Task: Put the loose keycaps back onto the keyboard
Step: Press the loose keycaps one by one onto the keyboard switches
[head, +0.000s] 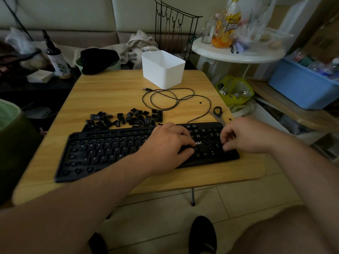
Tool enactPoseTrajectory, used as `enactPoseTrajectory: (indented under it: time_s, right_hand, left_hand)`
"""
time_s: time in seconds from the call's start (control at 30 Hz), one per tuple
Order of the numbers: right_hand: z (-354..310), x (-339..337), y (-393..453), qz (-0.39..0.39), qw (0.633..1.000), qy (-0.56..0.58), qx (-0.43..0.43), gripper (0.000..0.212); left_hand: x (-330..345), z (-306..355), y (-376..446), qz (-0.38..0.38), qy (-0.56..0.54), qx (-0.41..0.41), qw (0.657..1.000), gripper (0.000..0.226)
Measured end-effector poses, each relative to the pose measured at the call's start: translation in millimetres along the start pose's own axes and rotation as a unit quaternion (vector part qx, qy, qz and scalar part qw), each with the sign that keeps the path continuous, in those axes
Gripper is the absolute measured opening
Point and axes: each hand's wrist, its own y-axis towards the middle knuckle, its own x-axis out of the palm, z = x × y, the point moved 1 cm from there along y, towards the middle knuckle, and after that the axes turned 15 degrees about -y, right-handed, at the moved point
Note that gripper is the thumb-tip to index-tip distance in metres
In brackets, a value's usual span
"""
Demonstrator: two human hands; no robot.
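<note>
**Both hands at the right end of the keyboard, the keycap heap waiting behind**

The left hand [170, 143] lies palm-down over the block of keys just left of the arrow cluster, fingers bent and the tips pressed down onto the keys; whether a cap sits under those tips cannot be told, as the hand covers the spot. The right hand [244, 136] hovers over the number pad at about 3 o'clock from the left, its fingers curled in toward the thumb as if pinching something small. No keycap can be made out between them, so what it holds, if anything, is uncertain.

My reading is that a cap is being seated at the right end of the keyboard [102, 154]. The function row along its far edge and the outer left column look like bare sockets, while the letter keys are in place. The next move likely calls for a reach to 11 o'clock, to the loose keycaps [126, 119] heaped on the table [102, 92] just behind the keyboard's far edge, picking one that matches an open socket and pressing it straight down.

Legible writing: letters Q W E R T Y U, S D F G H, Z X C V B on the keys, and a logo fragment reading "EV" beside the left fingertips. Further out, the keyboard's cable [176, 99] loops at 12 o'clock before a white bin [163, 70], and scissors [218, 114] lie at 1 o'clock. A yellow snack bag [231, 24] on the white side table [238, 54] bears print too blurred to read.
</note>
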Motion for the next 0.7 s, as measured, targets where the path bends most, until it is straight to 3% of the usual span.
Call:
enactPoseTrajectory:
  time_s: [0.37,0.7]
  right_hand:
    - [17.2,-3.2,4.7,0.042,0.993,0.107,0.024,0.014]
    - [6.8,-5.5,15.4,-0.060,0.998,0.004,-0.013,0.015]
  left_hand:
    - [0.6,-0.8,-0.2,0.002,-0.009,0.002,1.000,0.029]
    - [1.4,-1.8,0.3,0.004,-0.006,0.003,1.000,0.030]
